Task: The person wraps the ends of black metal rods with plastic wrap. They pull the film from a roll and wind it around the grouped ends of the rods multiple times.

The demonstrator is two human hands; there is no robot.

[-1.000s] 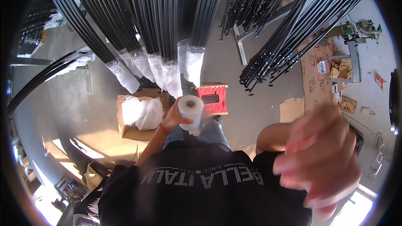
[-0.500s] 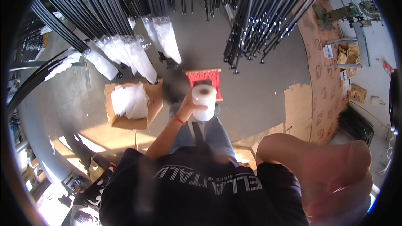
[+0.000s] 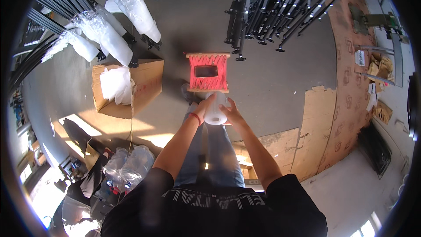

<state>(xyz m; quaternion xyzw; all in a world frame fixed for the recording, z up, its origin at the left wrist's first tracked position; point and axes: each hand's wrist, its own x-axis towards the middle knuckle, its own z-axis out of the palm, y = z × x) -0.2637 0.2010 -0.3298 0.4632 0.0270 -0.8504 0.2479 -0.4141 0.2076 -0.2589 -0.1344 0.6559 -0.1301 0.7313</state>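
The plastic roll is held in the air between the two hands, in front of the person's knees and just past the near edge of the red stool, toward that edge's right corner. Its long axis runs roughly away from the body, from the knees toward the stool, and it tips so that the end with the hollow core faces back at the person and up at the camera. The other end points at the stool's near edge; whether it touches there cannot be told from above.

Neither hand is nearer — both are on the roll, one on each flank. The left hand grips the left side, its fingers curled along the upper part, toward the stool end. The right hand grips the right side, with thumb and forefinger parted and the other fingers seeming to reach beneath, nearer the core end. The roll thus lies to the right of the left hand and to the left of the right one. No loose edge of film can be made out on it.

A phone lies on the stool's seat, beyond the roll. An open cardboard box stands on the floor, off the stool's left edge — well apart from both hands.
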